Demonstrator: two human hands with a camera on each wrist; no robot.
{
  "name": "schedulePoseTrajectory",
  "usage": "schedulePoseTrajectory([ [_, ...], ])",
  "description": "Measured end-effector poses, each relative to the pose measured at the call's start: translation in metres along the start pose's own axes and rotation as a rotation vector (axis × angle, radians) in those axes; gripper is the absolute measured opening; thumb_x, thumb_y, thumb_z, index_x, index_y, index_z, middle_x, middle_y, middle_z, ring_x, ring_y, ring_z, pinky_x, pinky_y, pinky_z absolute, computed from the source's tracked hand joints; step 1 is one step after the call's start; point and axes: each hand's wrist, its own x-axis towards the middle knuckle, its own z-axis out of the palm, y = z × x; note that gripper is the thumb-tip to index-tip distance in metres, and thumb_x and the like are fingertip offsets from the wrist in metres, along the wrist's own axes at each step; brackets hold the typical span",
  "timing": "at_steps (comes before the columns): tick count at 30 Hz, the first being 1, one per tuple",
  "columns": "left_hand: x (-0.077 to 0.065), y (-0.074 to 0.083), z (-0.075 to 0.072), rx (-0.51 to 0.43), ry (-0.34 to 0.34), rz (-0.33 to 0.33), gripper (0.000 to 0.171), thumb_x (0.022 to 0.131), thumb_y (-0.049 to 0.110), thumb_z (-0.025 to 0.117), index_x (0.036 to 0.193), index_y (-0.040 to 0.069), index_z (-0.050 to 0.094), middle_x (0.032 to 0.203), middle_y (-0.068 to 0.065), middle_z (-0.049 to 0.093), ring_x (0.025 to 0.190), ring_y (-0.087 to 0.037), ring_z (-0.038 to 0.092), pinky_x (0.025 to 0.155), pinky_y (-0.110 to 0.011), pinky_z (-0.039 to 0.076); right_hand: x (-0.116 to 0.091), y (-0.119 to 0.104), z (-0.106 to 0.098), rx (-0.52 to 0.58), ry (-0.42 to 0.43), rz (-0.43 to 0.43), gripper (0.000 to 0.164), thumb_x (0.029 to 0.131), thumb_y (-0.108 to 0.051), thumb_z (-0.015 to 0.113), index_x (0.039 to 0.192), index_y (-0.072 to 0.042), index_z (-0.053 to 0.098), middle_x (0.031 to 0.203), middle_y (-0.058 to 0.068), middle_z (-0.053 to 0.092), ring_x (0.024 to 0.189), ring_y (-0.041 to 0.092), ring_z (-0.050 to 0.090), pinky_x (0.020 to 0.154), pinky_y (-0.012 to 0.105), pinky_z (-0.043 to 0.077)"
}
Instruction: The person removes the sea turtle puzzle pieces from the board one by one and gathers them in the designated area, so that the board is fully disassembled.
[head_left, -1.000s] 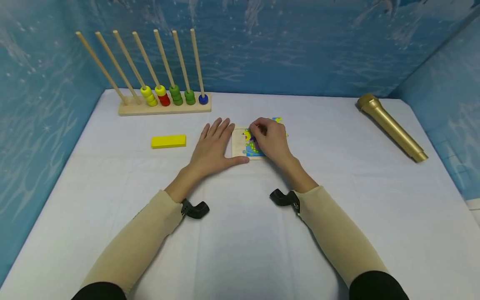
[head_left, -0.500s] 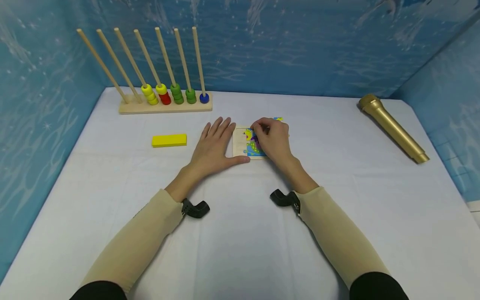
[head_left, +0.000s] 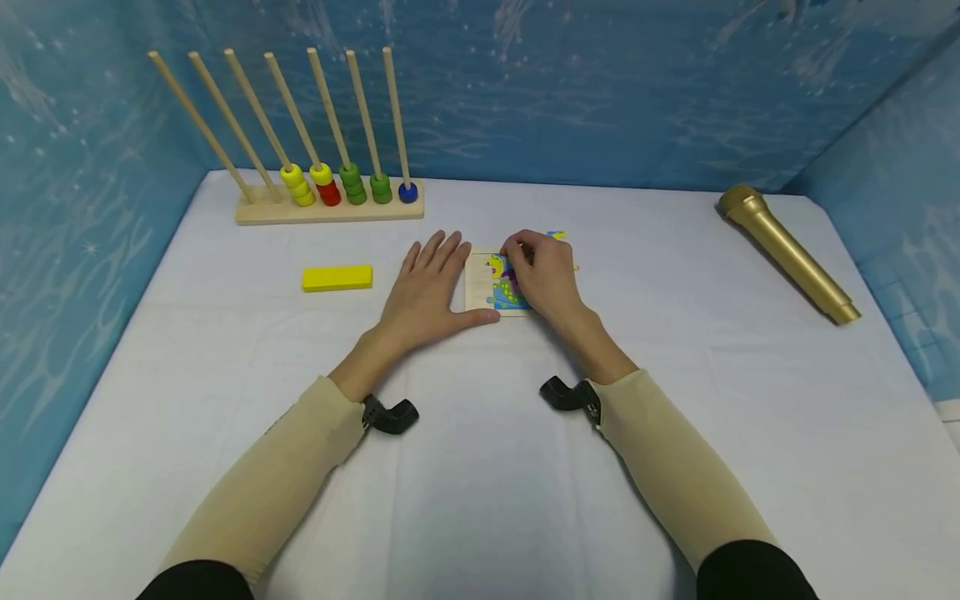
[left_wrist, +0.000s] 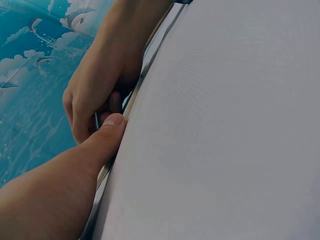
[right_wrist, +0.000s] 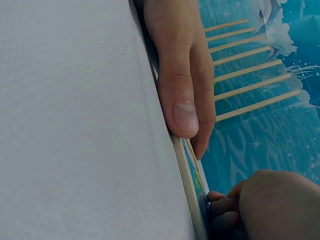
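A small wooden jigsaw puzzle board (head_left: 477, 287) with a bright animal picture lies flat on the white table in the head view. My left hand (head_left: 426, 290) rests spread, its thumb along the near edge of the board and its fingertips beside the left edge. Over the picture my right hand (head_left: 549, 275) is curled, thumb and forefinger pinching at a puzzle piece (head_left: 506, 273) in the upper middle; the fingers hide much of it. The right wrist view shows the left thumb (right_wrist: 185, 117) on the board's rim. Another yellow-and-blue puzzle piece (head_left: 557, 235) peeks out behind the right hand.
A wooden bead counting rack (head_left: 330, 212) with tall pegs and coloured rings stands at the back left. A yellow block (head_left: 337, 278) lies left of my left hand. A gold microphone-shaped object (head_left: 787, 254) lies far right. Blue sea-print walls enclose the table (head_left: 480, 467).
Both hands keep nearly the same places; the right fingers shift only slightly over the picture. The whole head view has tilted a little.
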Motion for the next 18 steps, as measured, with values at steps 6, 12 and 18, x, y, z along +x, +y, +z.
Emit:
schedulePoseTrajectory([
  [6, 0.0009, 0.0008, 0.0003, 0.009, -0.001, -0.001, 0.113, 0.087, 0.084, 0.058, 0.17, 0.015, 0.023, 0.178, -0.006, 0.016, 0.166, -0.027, 0.005, 0.134, -0.05, -0.001, 0.0018, -0.0001, -0.0011, -0.029, -0.04, 0.034, 0.025, 0.104, -0.011, 0.05, 0.105, -0.006, 0.075, 0.075, 0.011, 0.062, 0.068, 0.024, 0.053, 0.064, 0.032, 0.037],
  [12, 0.0013, 0.0007, 0.0011, 0.008, 0.0, 0.003, 0.113, 0.086, 0.084, 0.058, 0.169, 0.015, 0.024, 0.178, -0.006, 0.017, 0.166, -0.027, 0.006, 0.134, -0.05, -0.001, 0.0023, 0.0, -0.0009, -0.04, -0.072, 0.061, 0.027, 0.104, -0.011, 0.046, 0.107, -0.005, 0.073, 0.083, 0.013, 0.066, 0.072, 0.025, 0.055, 0.064, 0.032, 0.039],
  [18, 0.0007, 0.0014, 0.0003, 0.007, 0.001, -0.003, 0.113, 0.086, 0.083, 0.059, 0.169, 0.015, 0.024, 0.178, -0.006, 0.017, 0.166, -0.028, 0.006, 0.134, -0.051, -0.001, 0.003, -0.0013, -0.0013, -0.033, -0.084, 0.072, 0.028, 0.104, -0.011, 0.045, 0.109, -0.004, 0.071, 0.084, 0.012, 0.064, 0.072, 0.025, 0.055, 0.065, 0.033, 0.039],
])
